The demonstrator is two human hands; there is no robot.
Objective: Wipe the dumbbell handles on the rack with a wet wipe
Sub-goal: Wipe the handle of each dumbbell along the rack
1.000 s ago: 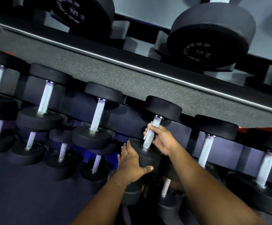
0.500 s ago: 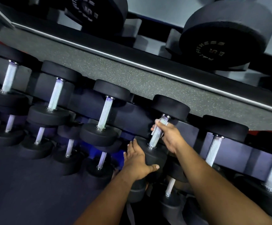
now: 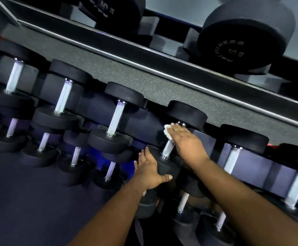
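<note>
A row of black dumbbells with silver knurled handles lies on the middle tier of the rack. My right hand [image 3: 187, 141] grips the upper part of one handle [image 3: 167, 149] through a white wet wipe [image 3: 167, 132], whose edge sticks out by my fingers. My left hand [image 3: 149, 170] lies with straight fingers against the near black head [image 3: 167, 167] of that same dumbbell, thumb spread across its front. The far head [image 3: 186, 113] sits just above my right hand.
Neighbouring dumbbells lie left [image 3: 116, 118] and right [image 3: 232, 157] of the one I hold. Smaller dumbbells fill a lower tier [image 3: 110, 170]. A speckled grey shelf edge [image 3: 144, 82] overhangs the row, with large dumbbells [image 3: 242, 38] on the top tier.
My right hand has slid up the handle toward the far head, baring the lower part of the handle. My left hand stays on the near head. The view has shifted slightly.
</note>
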